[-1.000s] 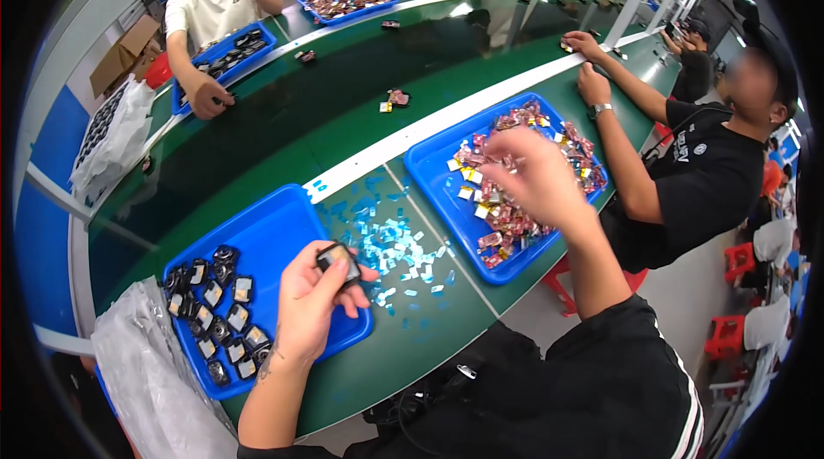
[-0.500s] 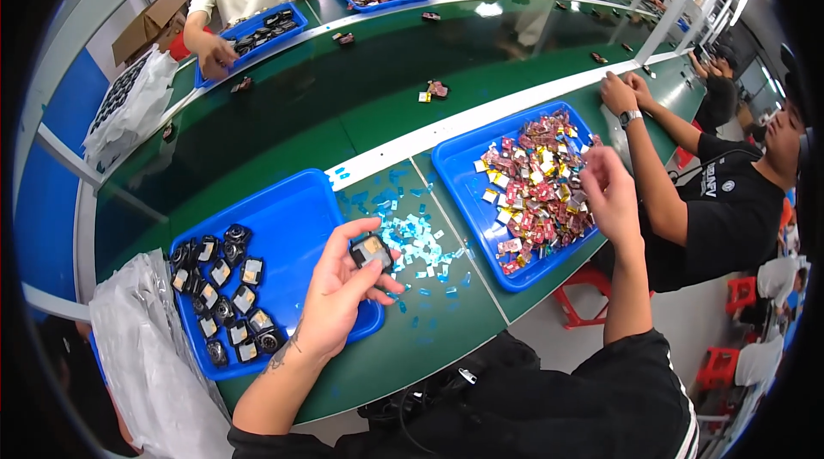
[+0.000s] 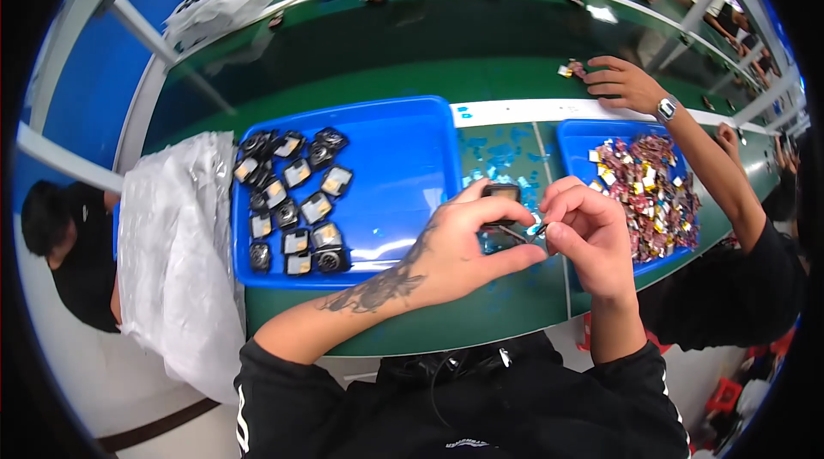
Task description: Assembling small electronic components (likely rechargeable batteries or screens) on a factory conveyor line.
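Left hand (image 3: 459, 249) closed around small black part (image 3: 500, 194), right hand (image 3: 584, 231) pinching thin piece (image 3: 537, 231) against it, above green surface (image 3: 481, 322) between blue trays (image 3: 403, 167).

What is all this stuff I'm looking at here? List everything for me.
Left tray: one, blue, on the green bench, left of the hands.
Small square parts: about fifteen, black and silver, at that tray's left end.
Right tray: one, blue, at right.
Small pieces: a heap, red, silver and yellow, in the right tray.
Scraps: many, light blue, between the trays.
Plastic bag: one, clear, at far left.
Co-worker's hand: one, wristwatch, beyond the right tray.
Black part: one, in the left hand's grip.
Left hand: holds the black part.
Right hand: fingers meet it.
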A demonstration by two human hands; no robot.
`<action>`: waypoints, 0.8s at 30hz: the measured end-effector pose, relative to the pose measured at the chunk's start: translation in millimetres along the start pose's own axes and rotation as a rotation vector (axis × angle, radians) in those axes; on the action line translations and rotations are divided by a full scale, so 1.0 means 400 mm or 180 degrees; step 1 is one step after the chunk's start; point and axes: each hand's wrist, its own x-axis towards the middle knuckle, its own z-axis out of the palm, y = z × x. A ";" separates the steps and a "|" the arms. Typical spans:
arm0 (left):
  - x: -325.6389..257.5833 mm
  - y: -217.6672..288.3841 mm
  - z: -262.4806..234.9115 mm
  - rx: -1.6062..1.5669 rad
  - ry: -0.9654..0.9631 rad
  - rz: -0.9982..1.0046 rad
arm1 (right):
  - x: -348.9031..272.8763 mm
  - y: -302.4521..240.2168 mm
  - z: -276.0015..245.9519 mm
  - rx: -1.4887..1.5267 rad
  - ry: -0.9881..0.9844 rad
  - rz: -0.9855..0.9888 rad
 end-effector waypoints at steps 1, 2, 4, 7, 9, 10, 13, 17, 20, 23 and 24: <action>-0.005 0.000 -0.005 0.0189 -0.0091 0.0083 | 0.006 0.008 0.014 0.0073 0.0000 0.0081; -0.007 -0.007 -0.006 0.0184 -0.0063 0.0067 | 0.011 0.012 0.019 0.0116 0.0033 0.0160; -0.010 -0.024 -0.007 0.0142 0.0139 0.0324 | 0.020 0.017 0.032 0.0104 0.0033 0.0196; -0.012 -0.041 -0.004 0.0069 0.0319 0.0424 | 0.025 0.018 0.038 0.0095 0.0127 0.0211; -0.012 -0.037 0.000 0.0045 0.0369 0.0412 | 0.023 0.021 0.034 -0.0143 0.0108 0.0297; -0.012 -0.036 0.002 0.0037 0.0419 0.0398 | 0.024 0.022 0.033 -0.0150 0.0113 0.0305; -0.005 -0.047 0.001 -0.0031 0.0452 0.0474 | 0.036 0.026 0.040 -0.1360 0.0136 -0.0444; -0.002 -0.056 -0.010 -0.0313 0.0324 0.0332 | 0.031 0.010 0.055 -0.2547 0.0060 -0.1486; 0.006 -0.036 -0.019 -0.1151 0.0034 -0.0688 | -0.002 0.045 0.021 -0.2169 0.0222 -0.1175; 0.019 -0.041 -0.007 -0.1533 0.0119 -0.0701 | 0.001 0.045 0.000 -0.2788 0.0311 -0.0829; 0.018 -0.033 -0.004 -0.1541 0.0057 -0.0662 | 0.007 0.034 -0.007 -0.3797 0.0191 -0.0807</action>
